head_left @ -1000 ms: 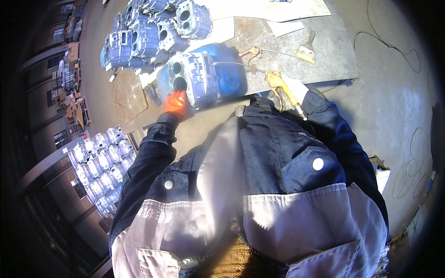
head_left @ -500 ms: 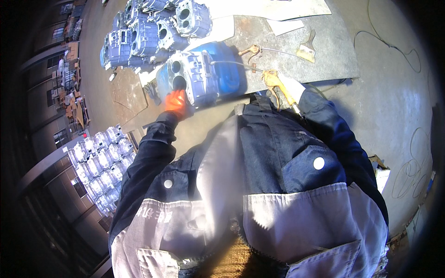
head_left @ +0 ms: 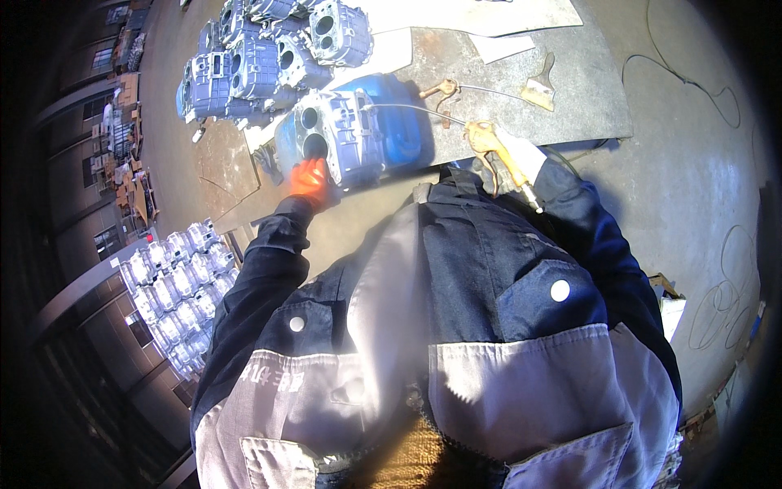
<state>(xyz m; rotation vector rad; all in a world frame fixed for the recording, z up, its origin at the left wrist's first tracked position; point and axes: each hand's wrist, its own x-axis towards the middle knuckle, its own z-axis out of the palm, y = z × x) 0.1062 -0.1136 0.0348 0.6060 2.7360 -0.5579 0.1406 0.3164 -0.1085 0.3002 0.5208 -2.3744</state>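
Observation:
A grey metal casting (head_left: 352, 134) with two round bores lies on a blue plastic drum (head_left: 405, 122) near the table's front edge. My left hand (head_left: 309, 181), in an orange glove, is at its near left corner, with fingertips at the rim of the lower bore. The fingers look curled over that edge. In my right hand (head_left: 528, 156), which wears a white glove, is a yellow air blow gun (head_left: 484, 138). Its long thin nozzle points left, and the tip reaches the right part of the casting's upper face. Part of the right-hand fingers is hidden behind the gun.
Several similar castings (head_left: 252, 69) stand at the table's back left. A second blow gun (head_left: 441, 90) and a paintbrush (head_left: 539, 85) lie on the metal tabletop (head_left: 497, 106). Shiny castings (head_left: 179, 293) are stacked at the left. Hoses (head_left: 692, 81) trail over the floor at right.
The blow gun's body and my right hand have shifted slightly right, and the gun's rear end has swung right. My left hand and the casting stay put.

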